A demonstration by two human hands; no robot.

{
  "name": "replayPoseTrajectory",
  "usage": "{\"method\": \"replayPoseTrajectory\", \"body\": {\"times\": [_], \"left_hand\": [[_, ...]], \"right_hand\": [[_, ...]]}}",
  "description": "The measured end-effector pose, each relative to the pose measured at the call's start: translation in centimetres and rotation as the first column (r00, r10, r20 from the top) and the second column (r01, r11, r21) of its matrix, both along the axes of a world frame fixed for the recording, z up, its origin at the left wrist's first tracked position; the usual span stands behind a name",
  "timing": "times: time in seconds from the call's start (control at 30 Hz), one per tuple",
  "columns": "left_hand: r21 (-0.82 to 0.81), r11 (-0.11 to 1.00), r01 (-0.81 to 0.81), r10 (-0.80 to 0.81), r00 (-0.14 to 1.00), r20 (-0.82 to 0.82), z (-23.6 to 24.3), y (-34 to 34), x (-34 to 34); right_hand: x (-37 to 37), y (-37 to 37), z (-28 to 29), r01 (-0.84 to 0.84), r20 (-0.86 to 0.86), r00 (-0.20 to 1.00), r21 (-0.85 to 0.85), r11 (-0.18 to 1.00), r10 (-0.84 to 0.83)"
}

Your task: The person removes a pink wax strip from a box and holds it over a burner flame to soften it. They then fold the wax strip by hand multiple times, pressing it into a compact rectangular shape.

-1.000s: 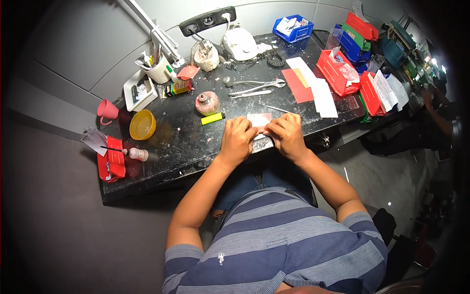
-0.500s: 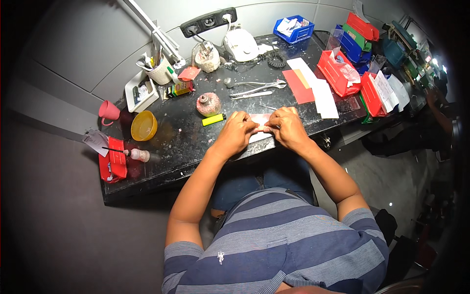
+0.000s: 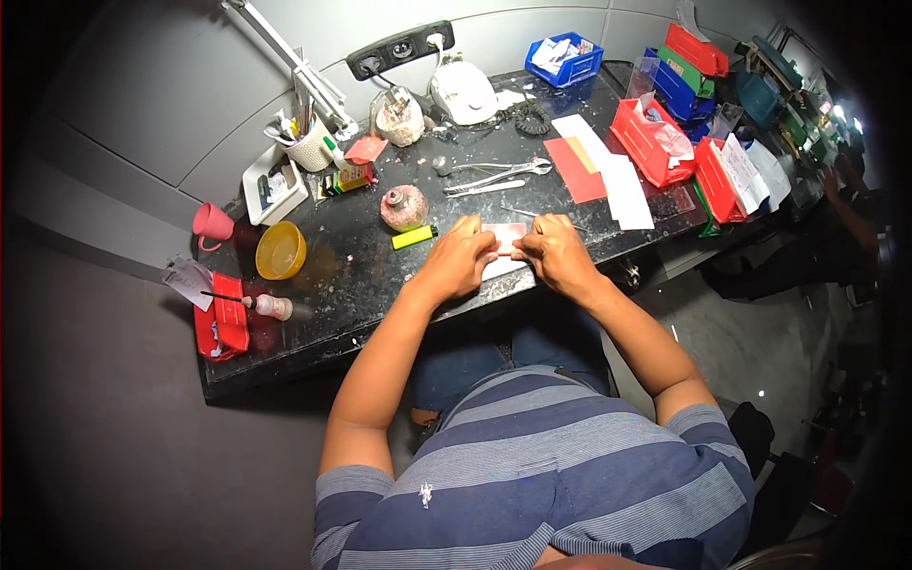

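Note:
My left hand (image 3: 458,258) and my right hand (image 3: 559,256) meet at the front edge of the black workbench (image 3: 380,294), fingers curled and thumbs close together. Pinched between them is a narrow red strip (image 3: 505,251), apparently rolled; its ends are hidden under my fingers. Beneath it lies a white sheet (image 3: 503,268), and a pinkish, see-through piece (image 3: 506,230) shows just beyond the strip. A yellow lighter (image 3: 413,237) rests left of my left hand, beside a round glass burner (image 3: 404,206). Beyond my right hand is a thin metal instrument (image 3: 532,211).
Pliers (image 3: 494,172) and a knife-like tool (image 3: 484,187) lie farther back. Red sheets (image 3: 573,176) and white paper (image 3: 627,190) sit to the right, near red bins (image 3: 646,152). At left stand a yellow bowl (image 3: 280,251), a pink cup (image 3: 212,223) and a small bottle (image 3: 274,306).
My fingers have shifted slightly along the strip and my thumbs press closer over it. More of the pinkish piece shows beyond the strip. The view has tilted a little.

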State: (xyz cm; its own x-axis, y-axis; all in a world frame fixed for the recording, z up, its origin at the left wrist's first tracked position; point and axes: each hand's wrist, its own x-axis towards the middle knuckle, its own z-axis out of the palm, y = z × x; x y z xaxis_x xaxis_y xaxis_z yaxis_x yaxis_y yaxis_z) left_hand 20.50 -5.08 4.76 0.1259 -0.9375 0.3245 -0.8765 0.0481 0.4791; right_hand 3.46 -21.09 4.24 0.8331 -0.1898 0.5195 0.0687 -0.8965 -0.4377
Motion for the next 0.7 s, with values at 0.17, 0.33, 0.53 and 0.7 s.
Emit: {"method": "replayPoseTrajectory", "body": {"times": [0.17,0.33,0.53,0.7], "left_hand": [[-0.104,0.994,0.038,-0.050,0.992,-0.116,-0.4,0.6,0.1],[-0.150,0.985,0.090,-0.074,0.991,0.109,-0.1,1.3,0.1],[-0.053,0.994,-0.091,0.098,0.984,0.150,0.0,3.3,-0.5],[-0.006,0.992,-0.124,0.124,0.983,0.135,-0.2,3.8,-0.3]], "right_hand": [[-0.3,1.2,0.3,0.036,-0.151,0.987,-0.091,0.995,-0.050],[-1.6,5.0,-0.8,0.106,-0.165,0.974,-0.261,0.960,-0.152],[-3.5,4.3,-1.8,0.089,-0.191,0.974,-0.174,0.981,-0.122],[-2.8,3.7,-2.2,0.132,-0.078,0.987,-0.088,0.987,-0.139]]}}
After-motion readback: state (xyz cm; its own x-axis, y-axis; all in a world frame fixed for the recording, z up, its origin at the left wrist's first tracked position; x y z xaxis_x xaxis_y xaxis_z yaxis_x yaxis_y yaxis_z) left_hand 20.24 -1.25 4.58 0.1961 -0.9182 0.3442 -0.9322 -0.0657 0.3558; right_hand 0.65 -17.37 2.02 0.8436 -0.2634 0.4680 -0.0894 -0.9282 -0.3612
